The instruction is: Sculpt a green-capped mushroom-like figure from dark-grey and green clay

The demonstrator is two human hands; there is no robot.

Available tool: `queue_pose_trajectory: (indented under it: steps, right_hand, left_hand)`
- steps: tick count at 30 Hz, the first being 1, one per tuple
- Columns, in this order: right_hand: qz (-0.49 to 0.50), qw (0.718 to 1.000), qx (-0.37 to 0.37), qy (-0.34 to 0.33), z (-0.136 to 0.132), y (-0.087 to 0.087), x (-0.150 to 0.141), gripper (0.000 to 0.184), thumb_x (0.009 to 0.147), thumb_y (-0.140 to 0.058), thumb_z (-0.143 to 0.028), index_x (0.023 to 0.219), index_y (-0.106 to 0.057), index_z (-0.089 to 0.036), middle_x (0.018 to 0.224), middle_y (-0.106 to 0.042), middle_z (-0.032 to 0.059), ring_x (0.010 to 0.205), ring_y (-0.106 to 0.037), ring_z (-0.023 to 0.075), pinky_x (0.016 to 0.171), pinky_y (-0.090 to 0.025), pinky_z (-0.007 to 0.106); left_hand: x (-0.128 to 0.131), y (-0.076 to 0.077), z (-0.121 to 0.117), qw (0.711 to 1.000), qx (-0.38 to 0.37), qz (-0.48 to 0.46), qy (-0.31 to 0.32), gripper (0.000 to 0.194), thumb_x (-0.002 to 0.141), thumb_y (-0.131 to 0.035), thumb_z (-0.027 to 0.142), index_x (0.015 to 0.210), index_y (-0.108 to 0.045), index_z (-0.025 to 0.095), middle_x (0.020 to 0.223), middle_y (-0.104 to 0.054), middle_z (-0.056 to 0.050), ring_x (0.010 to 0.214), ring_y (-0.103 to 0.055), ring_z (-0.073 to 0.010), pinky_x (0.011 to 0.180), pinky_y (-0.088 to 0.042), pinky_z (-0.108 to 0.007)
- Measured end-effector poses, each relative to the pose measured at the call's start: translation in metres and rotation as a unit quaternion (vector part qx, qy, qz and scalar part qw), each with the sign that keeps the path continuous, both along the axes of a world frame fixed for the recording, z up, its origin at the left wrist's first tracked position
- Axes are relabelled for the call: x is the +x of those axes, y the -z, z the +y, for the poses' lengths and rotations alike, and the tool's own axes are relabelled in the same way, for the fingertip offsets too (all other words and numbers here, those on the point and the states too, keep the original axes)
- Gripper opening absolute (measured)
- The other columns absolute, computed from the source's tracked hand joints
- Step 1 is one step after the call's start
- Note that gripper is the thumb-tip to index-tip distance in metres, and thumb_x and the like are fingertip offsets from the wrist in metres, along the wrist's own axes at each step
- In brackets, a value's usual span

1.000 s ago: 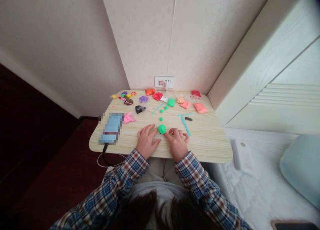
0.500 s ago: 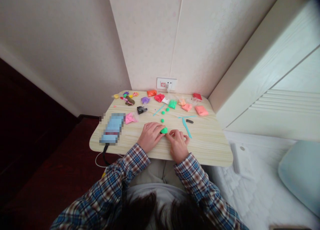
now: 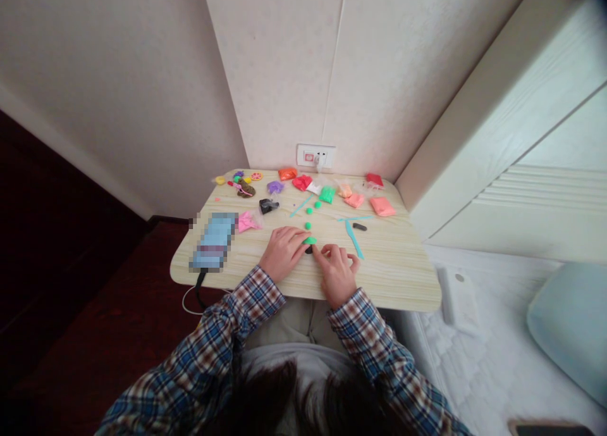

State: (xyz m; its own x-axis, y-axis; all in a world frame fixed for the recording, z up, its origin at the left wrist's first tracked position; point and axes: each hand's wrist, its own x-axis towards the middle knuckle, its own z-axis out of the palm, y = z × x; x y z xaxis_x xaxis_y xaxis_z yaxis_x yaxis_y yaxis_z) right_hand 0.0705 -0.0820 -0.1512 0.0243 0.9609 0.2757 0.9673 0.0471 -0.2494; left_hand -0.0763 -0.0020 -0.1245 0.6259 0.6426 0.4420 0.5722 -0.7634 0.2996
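Observation:
A green piece of modelling clay (image 3: 310,240) with a black clay part (image 3: 308,249) on its near side is between my hands, just above the table or resting on it; I cannot tell which. My left hand (image 3: 283,254) pinches the green clay from the left, its fingers together. From the right, my right hand (image 3: 338,273) is curled, with thumb and index finger against the same piece. Small green clay balls (image 3: 308,226) lie in a line beyond it. A dark grey clay strip (image 3: 360,227) and a light blue plastic clay knife (image 3: 353,238) lie right of my hands.
Along the back of the wooden table (image 3: 398,278) lie several bags of coloured clay, including a green bag (image 3: 327,194) and a salmon bag (image 3: 382,206). A blurred-out phone (image 3: 214,241) with a cable lies at the left. A wall socket (image 3: 316,155) is behind.
The green clay has tipped, looks flatter from above, and more of the black part shows beneath it. Both hands have stayed nearly in place.

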Motion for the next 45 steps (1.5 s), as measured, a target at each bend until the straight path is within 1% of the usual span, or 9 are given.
queue_pose_trajectory:
  steps: [12,16,21,24,27,32,34,38,45]
  right_hand:
    - [-0.022,1.0,0.008,0.014,-0.002,-0.002,-0.011,0.065,0.071,-0.04,0.004,0.128,-0.05,-0.024,0.11,-0.057,0.0083,0.099,-0.047,0.0209,0.085,-0.022,0.041]
    - [0.018,0.995,0.042,0.086,0.008,-0.007,0.026,0.057,0.077,-0.041,-0.004,0.13,-0.048,-0.021,0.109,-0.056,0.0095,0.095,-0.047,0.0219,0.084,-0.024,0.042]
    - [0.141,0.965,0.074,0.209,0.048,-0.011,0.089,0.032,0.08,-0.051,-0.026,0.109,-0.062,-0.02,0.11,-0.053,0.013,0.104,-0.043,0.0298,0.086,-0.024,0.049]
    - [0.171,0.963,0.065,0.196,0.065,-0.012,0.107,0.02,0.075,-0.056,-0.03,0.087,-0.067,-0.017,0.102,-0.055,0.0133,0.101,-0.045,0.0318,0.085,-0.027,0.051]
    - [0.206,0.962,0.072,0.165,0.061,-0.017,0.104,0.02,0.077,-0.055,-0.032,0.083,-0.063,-0.015,0.098,-0.057,0.0133,0.098,-0.049,0.03,0.085,-0.031,0.05]
    - [0.288,0.957,0.014,-0.02,0.027,-0.02,0.058,0.013,0.077,-0.059,-0.031,0.083,-0.061,-0.02,0.082,-0.065,0.0024,0.075,-0.058,0.0165,0.073,-0.046,0.031]
    - [0.307,0.95,-0.003,-0.058,0.019,-0.016,0.037,0.009,0.077,-0.058,-0.026,0.082,-0.061,-0.02,0.081,-0.065,0.0021,0.073,-0.058,0.0154,0.07,-0.047,0.029]
    - [0.327,0.942,-0.005,-0.07,0.018,-0.008,0.014,0.006,0.077,-0.057,-0.022,0.079,-0.061,-0.018,0.077,-0.064,0.0035,0.07,-0.058,0.0158,0.067,-0.048,0.03]
    - [0.34,0.938,-0.002,-0.065,0.021,-0.007,0.012,0.005,0.076,-0.059,-0.021,0.077,-0.063,-0.018,0.074,-0.063,0.0024,0.067,-0.057,0.0153,0.064,-0.047,0.028]
  left_hand:
    - [-0.001,0.004,0.007,0.999,-0.039,-0.023,0.006,0.03,0.089,-0.052,0.022,0.118,-0.057,0.022,0.11,-0.063,-0.005,0.104,-0.055,-0.0198,0.092,-0.04,-0.037]
    - [-0.001,0.008,0.01,0.997,-0.064,-0.035,0.007,0.032,0.086,-0.057,0.022,0.118,-0.056,0.02,0.11,-0.063,-0.006,0.105,-0.055,-0.0207,0.092,-0.041,-0.038]
    - [-0.001,0.011,0.013,0.994,-0.093,-0.061,-0.001,0.036,0.083,-0.06,0.022,0.119,-0.054,0.02,0.114,-0.063,-0.007,0.108,-0.054,-0.0228,0.093,-0.041,-0.041]
    - [-0.007,0.011,0.011,0.991,-0.101,-0.083,-0.008,0.041,0.082,-0.061,0.022,0.122,-0.051,0.021,0.118,-0.06,-0.007,0.111,-0.052,-0.0234,0.096,-0.041,-0.043]
    - [-0.02,0.01,0.003,0.987,-0.1,-0.122,-0.036,0.041,0.082,-0.06,0.02,0.122,-0.05,0.02,0.12,-0.058,-0.008,0.113,-0.051,-0.0231,0.098,-0.04,-0.043]
    - [-0.028,0.008,-0.021,0.969,-0.117,-0.187,-0.112,0.004,0.081,-0.06,0.019,0.085,-0.061,0.017,0.084,-0.063,-0.003,0.082,-0.059,-0.017,0.076,-0.05,-0.032]
    - [-0.021,0.008,-0.029,0.968,-0.149,-0.173,-0.106,0.004,0.079,-0.064,0.02,0.078,-0.062,0.017,0.078,-0.061,-0.002,0.074,-0.058,-0.015,0.069,-0.05,-0.028]
    - [-0.003,0.011,-0.033,0.964,-0.172,-0.16,-0.123,0.014,0.072,-0.073,0.025,0.081,-0.065,0.017,0.079,-0.063,-0.002,0.069,-0.058,-0.0143,0.067,-0.052,-0.029]
    - [0.006,0.015,-0.028,0.964,-0.182,-0.15,-0.123,0.005,0.074,-0.071,0.017,0.077,-0.067,0.018,0.078,-0.067,-0.001,0.073,-0.06,-0.0147,0.07,-0.052,-0.029]
